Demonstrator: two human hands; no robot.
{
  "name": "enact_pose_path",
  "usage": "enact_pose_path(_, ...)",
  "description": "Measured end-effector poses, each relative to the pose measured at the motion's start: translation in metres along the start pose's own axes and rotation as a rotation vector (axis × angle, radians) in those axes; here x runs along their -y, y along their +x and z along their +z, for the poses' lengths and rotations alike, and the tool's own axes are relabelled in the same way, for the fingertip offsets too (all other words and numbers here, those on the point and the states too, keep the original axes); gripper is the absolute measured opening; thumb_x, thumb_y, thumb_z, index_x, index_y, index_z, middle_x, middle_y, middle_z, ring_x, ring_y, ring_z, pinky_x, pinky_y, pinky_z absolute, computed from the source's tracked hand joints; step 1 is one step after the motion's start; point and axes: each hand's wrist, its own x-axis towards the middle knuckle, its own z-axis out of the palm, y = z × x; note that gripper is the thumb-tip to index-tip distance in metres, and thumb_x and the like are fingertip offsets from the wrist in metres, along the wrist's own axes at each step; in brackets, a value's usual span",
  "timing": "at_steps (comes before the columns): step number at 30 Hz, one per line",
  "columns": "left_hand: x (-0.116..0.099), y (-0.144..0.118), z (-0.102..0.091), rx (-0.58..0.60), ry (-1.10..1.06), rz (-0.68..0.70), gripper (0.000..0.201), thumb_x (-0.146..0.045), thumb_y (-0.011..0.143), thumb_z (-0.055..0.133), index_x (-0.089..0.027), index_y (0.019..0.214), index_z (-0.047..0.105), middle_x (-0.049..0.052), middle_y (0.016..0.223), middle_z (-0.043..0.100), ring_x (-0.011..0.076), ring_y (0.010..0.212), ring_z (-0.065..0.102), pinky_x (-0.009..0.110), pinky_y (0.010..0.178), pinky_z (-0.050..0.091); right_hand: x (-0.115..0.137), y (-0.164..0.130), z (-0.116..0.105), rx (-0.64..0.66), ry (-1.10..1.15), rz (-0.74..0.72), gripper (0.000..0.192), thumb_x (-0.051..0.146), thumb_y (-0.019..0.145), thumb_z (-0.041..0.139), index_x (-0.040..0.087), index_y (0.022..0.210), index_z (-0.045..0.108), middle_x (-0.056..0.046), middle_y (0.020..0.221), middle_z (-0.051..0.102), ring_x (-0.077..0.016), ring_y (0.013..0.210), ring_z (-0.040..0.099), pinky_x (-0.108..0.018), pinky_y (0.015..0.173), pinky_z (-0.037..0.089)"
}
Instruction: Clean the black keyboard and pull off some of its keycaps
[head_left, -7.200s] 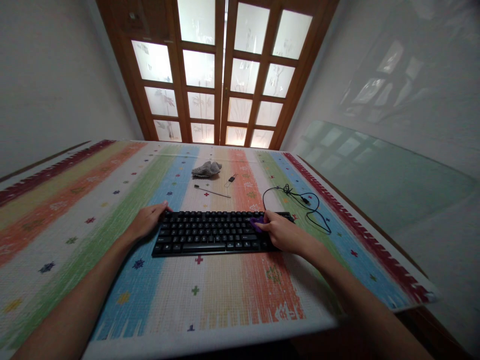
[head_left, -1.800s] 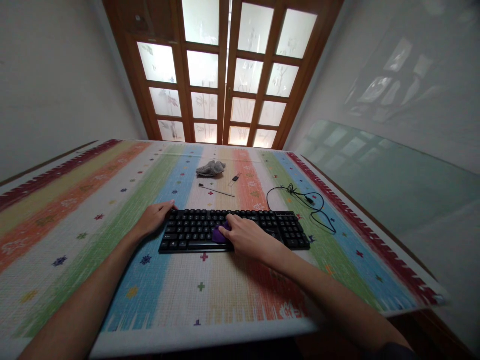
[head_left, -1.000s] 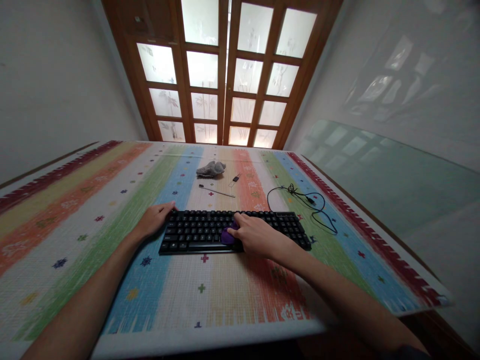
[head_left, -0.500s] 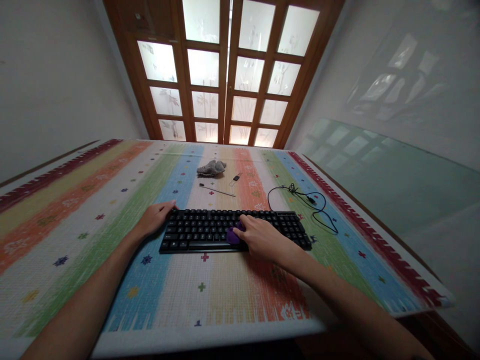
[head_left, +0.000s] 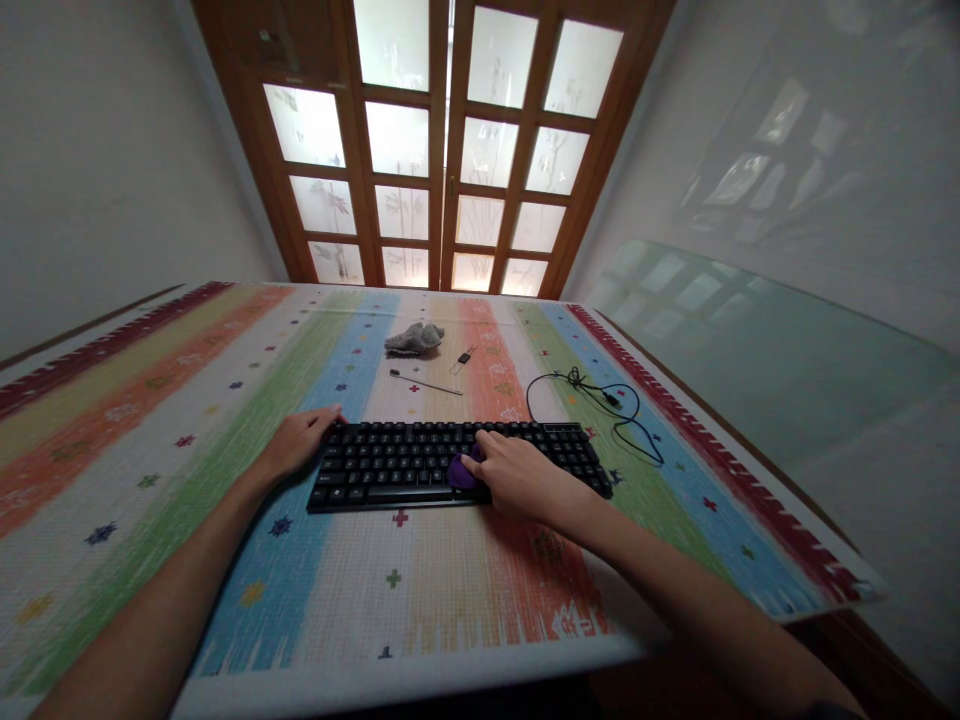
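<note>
Keyboard (head_left: 390, 465): black, full-length, flat on the table, nearer the near edge than the far one; its long sides run roughly along the near edge.
Right hand (head_left: 517, 470): over the middle of the keyboard, the forearm reaching in across the table's near edge toward its right corner.
Right fingers: thumb and forefinger pinch the purple lump; the remaining fingers are curled and mostly hidden.
Purple lump (head_left: 461, 474): under the right fingertips, against the keys just right of the keyboard's centre, by the right end of the space bar.
Left hand (head_left: 296, 440): at the keyboard's far left corner, wrist low toward the table.
Left fingers: close together, pointing at that corner; cannot tell whether they grip it.
Cable (head_left: 575, 377): black, leaves the keyboard's far side, passes through a knot and loops toward the table's right edge.
Rod (head_left: 431, 385): thin, dark-tipped at its left end, lying beyond the keyboard.
Black piece (head_left: 464, 358): small, with a thin wire-like loop, just beyond the rod's right end.
Grey cloth (head_left: 414, 340): crumpled, beyond the rod, toward the table's far edge.
Table (head_left: 360, 590): covered by a striped, patterned cloth.
Doors (head_left: 352, 130): wood-framed with frosted panes, past the far edge.
</note>
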Motion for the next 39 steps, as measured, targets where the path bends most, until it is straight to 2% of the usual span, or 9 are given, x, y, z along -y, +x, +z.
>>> enact_pose_path(12,-0.002,0.0,-0.001,0.008,-0.004,0.001,0.057,-0.065,0.081,0.033,-0.023,0.073,0.07,0.004,0.07,0.07,0.0252,0.072,0.063,0.033,0.073,0.047,-0.004,-0.007,-0.005,0.003,-0.02,0.038,0.034,0.017,0.097,0.045,0.017,0.118,0.072,-0.019,0.112,0.062,-0.0285,0.104,0.06,-0.036,0.078,0.049)
enact_pose_path(21,-0.001,-0.001,0.0,0.026,0.014,-0.021,0.062,-0.067,0.082,0.031,-0.021,0.077,0.072,0.005,0.071,0.07,0.0257,0.073,0.064,0.034,0.074,0.047,-0.011,-0.012,0.003,0.04,-0.034,0.061,0.038,0.015,0.096,0.046,0.019,0.128,0.066,-0.017,0.111,0.061,-0.0273,0.1,0.061,-0.034,0.075,0.049)
enact_pose_path(27,-0.002,0.0,0.0,0.016,0.011,-0.017,0.059,-0.065,0.081,0.033,-0.021,0.077,0.072,0.005,0.078,0.074,0.0264,0.078,0.066,0.033,0.076,0.048,-0.014,-0.018,0.001,0.035,-0.038,0.08,0.037,0.019,0.099,0.043,0.021,0.126,0.069,-0.017,0.115,0.06,-0.0262,0.104,0.06,-0.033,0.079,0.048)
enact_pose_path(34,-0.001,-0.001,0.0,0.013,0.014,-0.009,0.059,-0.065,0.081,0.032,-0.021,0.076,0.071,0.005,0.076,0.073,0.0266,0.078,0.066,0.034,0.076,0.049,-0.015,-0.013,-0.006,0.021,-0.07,0.079,0.035,0.021,0.099,0.044,0.022,0.119,0.073,-0.017,0.115,0.06,-0.0267,0.103,0.06,-0.034,0.076,0.047)
enact_pose_path(39,-0.002,0.0,0.0,0.014,0.015,-0.004,0.06,-0.065,0.081,0.032,-0.021,0.076,0.072,0.005,0.074,0.072,0.026,0.075,0.065,0.035,0.076,0.048,-0.018,-0.016,0.0,0.04,-0.093,0.066,0.035,0.019,0.099,0.045,0.02,0.125,0.068,-0.018,0.113,0.061,-0.0263,0.102,0.06,-0.033,0.075,0.046)
